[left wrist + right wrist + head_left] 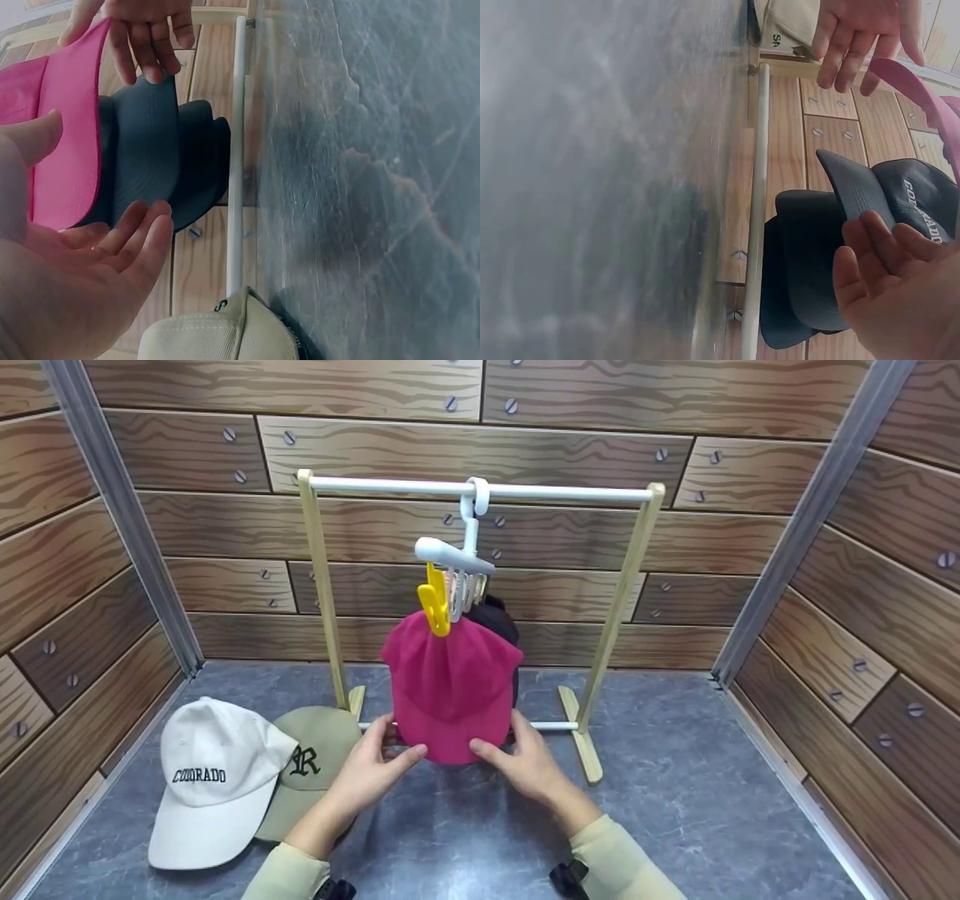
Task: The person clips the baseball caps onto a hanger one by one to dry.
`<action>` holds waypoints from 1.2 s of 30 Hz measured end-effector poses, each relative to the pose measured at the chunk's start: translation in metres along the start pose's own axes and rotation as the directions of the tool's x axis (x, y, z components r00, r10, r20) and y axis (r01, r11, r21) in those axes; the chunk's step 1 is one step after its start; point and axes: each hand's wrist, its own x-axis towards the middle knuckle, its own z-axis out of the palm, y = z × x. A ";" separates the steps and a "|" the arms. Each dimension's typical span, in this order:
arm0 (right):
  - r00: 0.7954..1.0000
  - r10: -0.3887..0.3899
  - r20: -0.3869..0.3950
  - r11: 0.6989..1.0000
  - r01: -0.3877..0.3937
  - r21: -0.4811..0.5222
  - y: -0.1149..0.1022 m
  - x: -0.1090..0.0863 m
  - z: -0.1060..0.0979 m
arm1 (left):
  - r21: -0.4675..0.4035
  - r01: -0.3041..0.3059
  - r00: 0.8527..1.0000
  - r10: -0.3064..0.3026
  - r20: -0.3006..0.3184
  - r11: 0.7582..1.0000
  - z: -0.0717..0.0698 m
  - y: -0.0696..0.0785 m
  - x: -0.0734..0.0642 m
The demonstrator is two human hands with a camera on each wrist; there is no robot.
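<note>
A pink cap (457,682) hangs brim-down from a yellow clip (436,607) on a white hanger (450,556). At the brim's left edge is my left hand (379,765), and my right hand (531,765) is at its right edge. Both thumbs lie in front of the brim, with the other fingers extended behind its edges. The wrist views show these fingers loosely spread; whether they press on the brim I cannot tell. Several dark caps (146,150) hang behind the pink one, and one dark cap (915,199) bears white lettering.
A rack with a white top bar (375,485) and wooden legs (619,607) carries the hanger. On the grey tabletop (697,787), a white cap (214,780) lettered COLORADO overlaps a khaki cap (326,750) at left. A low white bar (238,150) joins the legs.
</note>
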 end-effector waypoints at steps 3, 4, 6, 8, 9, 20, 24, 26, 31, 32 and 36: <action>1.000 -0.001 0.029 1.000 0.002 -0.015 0.000 0.000 0.000 | 0.016 0.001 1.000 -0.001 0.010 1.000 0.000 -0.002 0.000; 0.999 -0.001 0.043 1.000 0.002 -0.016 0.000 -0.001 0.000 | 0.016 0.003 1.000 -0.003 0.013 1.000 0.000 -0.002 0.000; 0.997 0.001 0.077 1.000 0.001 -0.021 0.001 -0.002 0.000 | 0.013 0.002 1.000 -0.002 0.017 1.000 -0.001 -0.003 0.000; 0.994 0.005 0.110 1.000 -0.002 -0.030 0.001 -0.002 0.000 | 0.009 0.001 1.000 -0.001 0.018 1.000 -0.002 -0.004 0.000; 0.992 0.009 0.125 0.999 -0.005 -0.033 0.001 -0.002 0.000 | 0.005 0.002 1.000 -0.002 0.018 1.000 -0.002 -0.004 0.000; 0.958 0.021 0.285 0.998 -0.001 -0.071 0.003 -0.005 0.002 | 0.007 0.036 0.999 -0.036 -0.001 0.999 -0.009 -0.003 -0.004; 0.940 0.043 0.338 0.994 -0.007 -0.108 0.003 -0.008 0.003 | 0.036 0.039 0.999 -0.038 -0.015 0.999 -0.014 -0.005 -0.007; 0.930 0.053 0.364 0.992 -0.008 -0.124 0.002 -0.010 0.005 | 0.024 0.050 0.999 -0.050 -0.020 0.998 -0.017 -0.006 -0.009; 0.911 0.056 0.409 0.987 0.010 -0.158 -0.001 -0.014 0.012 | 0.052 0.063 0.997 -0.061 -0.044 0.997 -0.027 -0.007 -0.012; 0.908 0.058 0.415 0.987 0.012 -0.162 -0.002 -0.014 0.013 | 0.068 0.061 0.997 -0.058 -0.049 0.996 -0.029 -0.007 -0.013; 0.896 0.063 0.440 0.986 0.014 -0.169 -0.007 -0.015 0.020 | 0.114 0.054 0.997 -0.047 -0.059 0.992 -0.036 -0.006 -0.015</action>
